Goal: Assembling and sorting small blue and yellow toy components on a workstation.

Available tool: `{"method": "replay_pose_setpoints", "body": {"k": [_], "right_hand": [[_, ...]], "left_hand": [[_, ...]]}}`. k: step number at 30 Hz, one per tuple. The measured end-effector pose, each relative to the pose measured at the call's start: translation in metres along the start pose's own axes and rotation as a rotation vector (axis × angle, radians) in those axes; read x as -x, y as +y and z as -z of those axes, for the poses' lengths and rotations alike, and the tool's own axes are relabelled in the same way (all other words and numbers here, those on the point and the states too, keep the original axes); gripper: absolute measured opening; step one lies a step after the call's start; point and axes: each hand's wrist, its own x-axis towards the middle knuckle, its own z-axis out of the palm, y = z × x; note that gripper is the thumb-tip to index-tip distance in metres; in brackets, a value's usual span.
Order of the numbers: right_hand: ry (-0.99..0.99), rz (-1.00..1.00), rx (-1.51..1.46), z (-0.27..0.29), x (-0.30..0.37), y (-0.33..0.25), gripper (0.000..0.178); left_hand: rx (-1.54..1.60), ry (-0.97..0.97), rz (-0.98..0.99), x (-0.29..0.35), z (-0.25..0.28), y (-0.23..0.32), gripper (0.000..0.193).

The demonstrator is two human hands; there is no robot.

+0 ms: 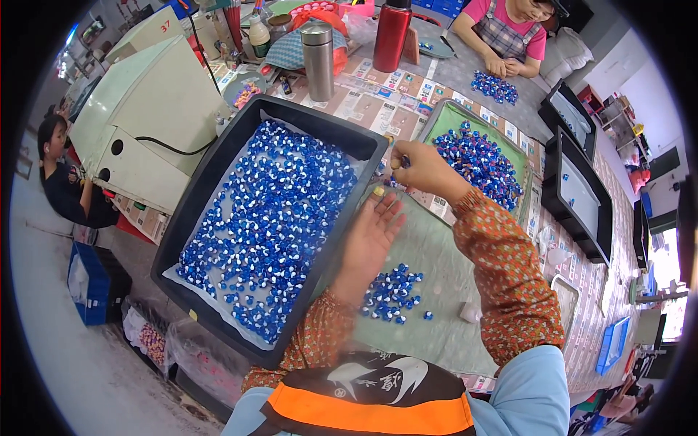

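Observation:
My left hand point(369, 236) is turned palm up beside the right wall of a black tray point(287, 112), its fingers stretched out. A yellow cover caps one of its fingertips. Just above and to the right, my right hand point(430, 171) is closed in a pinch; what its fingertips hold is too small to make out. Small glossy blue-and-white beads point(273, 211) lie spread over white paper in the black tray. A loose pile of blue beads point(392, 294) sits on the green cloth point(429, 254) below my hands. Blue and reddish beads point(480, 163) are heaped in a green-lined tray point(445, 109).
A steel flask point(317, 62) and a red flask point(392, 36) stand behind the black tray. At left is a pale machine housing point(145, 123) with a cable. Across the table a co-worker handles a bead pile point(494, 87). More black trays point(578, 196) line the right side.

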Motion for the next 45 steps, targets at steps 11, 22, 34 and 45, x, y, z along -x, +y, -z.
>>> {"method": "replay_pose_setpoints", "body": {"k": [11, 22, 34, 45], "right_hand": [[-0.003, 0.12, -0.133, -0.012, 0.046, -0.014, 0.018], [0.115, 0.032, 0.28, -0.048, -0.001, 0.026, 0.027], [0.116, 0.113, 0.412, -0.042, -0.011, 0.043, 0.02], [-0.215, 0.006, -0.193, -0.019, 0.034, -0.036, 0.025]], "left_hand": [[0.366, 0.181, 0.049, 0.0, 0.005, -0.004, 0.026], [0.232, 0.266, -0.054, 0.0, 0.009, -0.002, 0.018], [0.183, 0.18, -0.068, -0.008, 0.024, -0.013, 0.023], [0.25, 0.17, -0.122, -0.002, 0.017, -0.003, 0.024]]}}
